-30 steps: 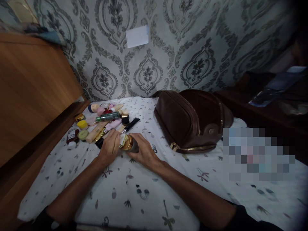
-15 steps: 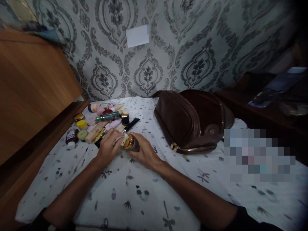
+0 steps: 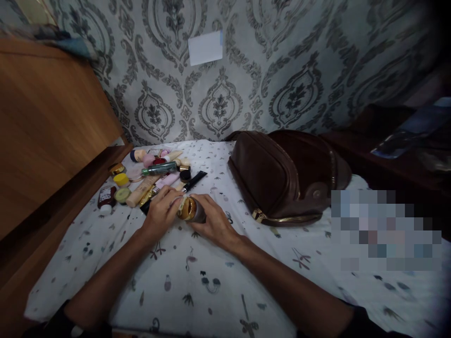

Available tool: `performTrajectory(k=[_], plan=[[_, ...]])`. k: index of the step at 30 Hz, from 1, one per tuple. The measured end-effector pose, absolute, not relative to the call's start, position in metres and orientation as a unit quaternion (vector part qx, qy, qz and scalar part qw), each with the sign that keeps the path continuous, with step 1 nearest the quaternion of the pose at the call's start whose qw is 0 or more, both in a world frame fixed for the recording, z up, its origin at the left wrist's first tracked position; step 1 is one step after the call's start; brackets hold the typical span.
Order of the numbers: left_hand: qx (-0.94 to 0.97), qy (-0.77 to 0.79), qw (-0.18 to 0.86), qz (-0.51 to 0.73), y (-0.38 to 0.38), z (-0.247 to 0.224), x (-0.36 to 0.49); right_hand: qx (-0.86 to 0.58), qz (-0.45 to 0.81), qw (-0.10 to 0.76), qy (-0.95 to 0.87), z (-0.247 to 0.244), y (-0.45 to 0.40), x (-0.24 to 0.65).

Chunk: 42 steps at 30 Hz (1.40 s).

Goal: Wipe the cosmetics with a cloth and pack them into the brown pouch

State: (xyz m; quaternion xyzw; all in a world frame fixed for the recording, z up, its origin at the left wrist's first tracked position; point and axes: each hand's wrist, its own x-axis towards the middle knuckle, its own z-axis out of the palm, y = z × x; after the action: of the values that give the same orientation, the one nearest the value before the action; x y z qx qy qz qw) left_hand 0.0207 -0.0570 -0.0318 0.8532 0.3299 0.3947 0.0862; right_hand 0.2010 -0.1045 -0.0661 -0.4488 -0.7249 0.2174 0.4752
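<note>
Over the bed sheet, my right hand (image 3: 216, 223) is closed round the side of a small dark bottle (image 3: 199, 214) lying tilted, its gold cap (image 3: 189, 208) pointing left. My left hand (image 3: 161, 213) is pinched at the cap end, with a small pale wipe-like piece (image 3: 180, 205) between the fingers and the cap. What exactly this piece is I cannot make out. Just beyond my hands lie a black tube (image 3: 196, 180), a black-lidded jar (image 3: 185, 176) and a beige tube (image 3: 139, 193).
Farther left are a green bottle (image 3: 160, 168), a yellow-lidded jar (image 3: 121, 180) and a dark red bottle (image 3: 106, 199) with a white cap. A brown leather bag (image 3: 268, 178) stands right of centre. A wooden panel (image 3: 52, 117) rises at left, a patterned wall (image 3: 246, 103) behind.
The view has shifted slightly. Both hands stay on the bottle, and a little more of the gold cap shows beside the left fingers.
</note>
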Motion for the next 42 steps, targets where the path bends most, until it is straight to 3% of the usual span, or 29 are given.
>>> performTrajectory(k=[31, 42], plan=[[0.77, 0.407, 0.33, 0.364, -0.045, -0.04, 0.018, -0.505, 0.206, 0.508, -0.667, -0.075, -0.097, 0.209], [0.787, 0.374, 0.353, 0.341, -0.04, -0.035, 0.012, -0.504, 0.196, 0.458, -0.706, -0.065, -0.103, 0.208]])
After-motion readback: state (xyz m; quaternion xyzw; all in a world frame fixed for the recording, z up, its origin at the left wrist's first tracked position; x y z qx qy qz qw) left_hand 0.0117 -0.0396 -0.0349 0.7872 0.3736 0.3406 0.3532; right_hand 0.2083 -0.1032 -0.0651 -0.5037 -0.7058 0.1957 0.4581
